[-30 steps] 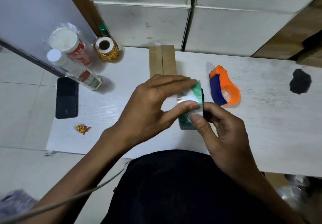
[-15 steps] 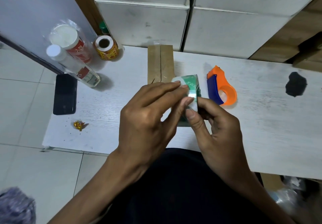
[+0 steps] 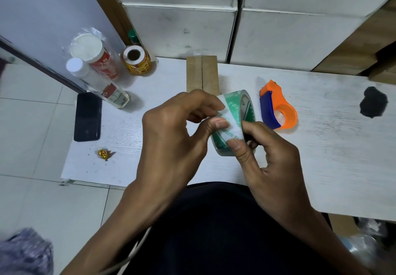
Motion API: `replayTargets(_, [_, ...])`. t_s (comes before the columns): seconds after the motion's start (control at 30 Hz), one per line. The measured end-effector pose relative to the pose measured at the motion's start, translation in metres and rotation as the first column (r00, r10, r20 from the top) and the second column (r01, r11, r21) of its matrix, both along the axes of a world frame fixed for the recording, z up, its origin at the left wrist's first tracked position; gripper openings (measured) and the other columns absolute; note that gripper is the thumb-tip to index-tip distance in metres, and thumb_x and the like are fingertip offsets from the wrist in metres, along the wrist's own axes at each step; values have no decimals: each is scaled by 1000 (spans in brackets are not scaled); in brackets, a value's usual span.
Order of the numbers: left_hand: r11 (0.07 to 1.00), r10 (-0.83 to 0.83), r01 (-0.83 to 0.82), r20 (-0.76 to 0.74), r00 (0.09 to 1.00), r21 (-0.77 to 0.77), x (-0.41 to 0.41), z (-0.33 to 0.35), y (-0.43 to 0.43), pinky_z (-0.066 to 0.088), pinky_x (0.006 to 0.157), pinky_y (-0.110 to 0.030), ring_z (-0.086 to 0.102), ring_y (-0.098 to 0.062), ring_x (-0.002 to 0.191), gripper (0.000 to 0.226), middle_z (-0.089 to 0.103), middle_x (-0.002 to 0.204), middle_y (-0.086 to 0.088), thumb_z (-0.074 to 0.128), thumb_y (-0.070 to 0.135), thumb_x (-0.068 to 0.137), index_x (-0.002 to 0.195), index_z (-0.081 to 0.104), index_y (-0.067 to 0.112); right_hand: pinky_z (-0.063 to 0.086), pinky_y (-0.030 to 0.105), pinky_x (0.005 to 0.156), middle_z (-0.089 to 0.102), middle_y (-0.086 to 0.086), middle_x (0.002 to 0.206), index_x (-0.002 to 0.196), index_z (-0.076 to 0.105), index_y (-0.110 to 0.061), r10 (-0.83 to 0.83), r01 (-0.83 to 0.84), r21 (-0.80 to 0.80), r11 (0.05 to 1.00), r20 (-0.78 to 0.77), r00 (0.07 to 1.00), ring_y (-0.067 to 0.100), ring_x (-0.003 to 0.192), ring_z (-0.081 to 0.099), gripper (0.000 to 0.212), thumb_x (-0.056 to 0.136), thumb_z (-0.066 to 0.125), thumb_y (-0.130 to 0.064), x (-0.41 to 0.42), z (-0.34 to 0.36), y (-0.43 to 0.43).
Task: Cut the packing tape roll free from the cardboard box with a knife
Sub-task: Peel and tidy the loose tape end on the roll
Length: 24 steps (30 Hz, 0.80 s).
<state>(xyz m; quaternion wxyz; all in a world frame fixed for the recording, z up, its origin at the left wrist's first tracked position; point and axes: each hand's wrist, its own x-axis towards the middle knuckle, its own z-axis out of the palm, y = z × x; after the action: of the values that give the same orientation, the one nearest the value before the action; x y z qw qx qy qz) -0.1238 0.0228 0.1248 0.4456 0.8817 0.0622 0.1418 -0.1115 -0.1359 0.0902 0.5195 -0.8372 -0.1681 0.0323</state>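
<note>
1. Fingers of the right hand are curled round the packing tape roll, thumb pressed on its outer band near the lower edge and the other fingers hooked at the far side, so the roll is pinched on edge and can't turn.
2. Over on the other side, the left hand has its thumb flat on the printed green-and-white face and its fingertips bent down onto the upper curve, closed on the roll as if feeling for the loose end of the tape. That's my reading of the hold; the end itself is too fine to see.
3. So the roll sits between both hands, lifted just over the near part of the white table, touching both thumbs, its open core turned toward the right.
4. The cardboard box lies flat on the table just beyond the left knuckles, narrow end toward the person, seam up. Whether any tape joins it to the roll I can't tell.
5. An orange tape dispenser rests just right of the roll, within easy reach.
6. No knife shows anywhere, so the cutting looks not yet begun.
</note>
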Motion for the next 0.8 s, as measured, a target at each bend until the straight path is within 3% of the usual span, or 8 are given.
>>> replayTargets(0.13, [1000, -18, 19, -112, 994, 8, 4, 4, 3, 47, 67, -8, 63, -3, 73, 14, 67, 74, 15, 76, 4, 84, 87, 70, 16, 41, 11, 69, 63, 0, 85, 104, 69, -4, 19, -18, -31, 999, 20, 1000, 4, 77, 52, 29, 94, 56, -28, 0, 0, 1])
replayTargets(0.23, [985, -5, 21, -92, 996, 172, 6, 1, 0, 45, 64, -20, 54, -8, 69, 15, 59, 72, 12, 70, 0, 86, 86, 66, 15, 37, 5, 73, 63, -3, 87, 106, 69, -4, 18, -15, -61, 998, 41, 999, -6, 79, 50, 27, 94, 57, -26, -1, -2, 3])
replayTargets(0.33, [944, 13, 0, -36, 999, 329, 8, -4, -5, 40, 59, -32, 44, -16, 74, 7, 49, 82, 10, 56, 14, 90, 87, 62, 13, 39, 7, 71, 64, 1, 87, 107, 68, -4, 1, 0, -48, 999, 31, 1000, -1, 80, 53, 29, 95, 55, -27, 0, -4, 3])
replayTargets(0.43, [934, 14, -7, -17, 1000, 357, 9, -8, -8, 42, 54, -38, 41, -20, 77, 24, 47, 84, 3, 41, 25, 88, 88, 61, 10, 41, 8, 71, 65, 3, 88, 107, 67, -4, -13, 14, -50, 999, 35, 999, 3, 82, 55, 30, 95, 54, -28, 1, -4, 4])
replayTargets(0.57, [936, -15, 39, -69, 998, 351, 11, -10, -9, 29, 60, -28, 37, -17, 77, 28, 46, 84, 1, 32, 24, 83, 86, 56, 9, 39, 6, 70, 64, 1, 86, 105, 67, -3, -16, 18, -46, 999, 29, 999, -1, 80, 54, 29, 95, 54, -27, 2, -6, 5])
replayTargets(0.63, [935, -43, 81, -114, 992, 344, 12, -9, -9, 23, 61, -24, 36, -17, 77, 19, 42, 85, 2, 30, 20, 81, 85, 48, 15, 38, 6, 70, 64, 1, 85, 104, 67, -3, -17, 17, -40, 999, 22, 1000, -3, 79, 53, 30, 95, 53, -27, 2, -7, 5])
replayTargets(0.67, [939, -62, 105, -136, 989, 328, 13, -11, -9, 25, 62, -24, 37, -18, 76, 12, 42, 85, 1, 32, 14, 80, 86, 43, 18, 38, 7, 69, 64, 1, 84, 103, 67, -3, -18, 19, -42, 999, 22, 1000, -1, 78, 53, 30, 95, 53, -27, 2, -7, 5])
replayTargets(0.8, [964, -111, 142, -143, 983, 227, 12, -10, -9, 47, 58, -43, 49, -27, 75, 27, 46, 85, -5, 41, -3, 71, 87, 37, 17, 37, 7, 65, 59, -5, 77, 99, 68, -2, -45, 46, -27, 999, 34, 998, -3, 73, 51, 30, 95, 51, -27, 3, -5, 8])
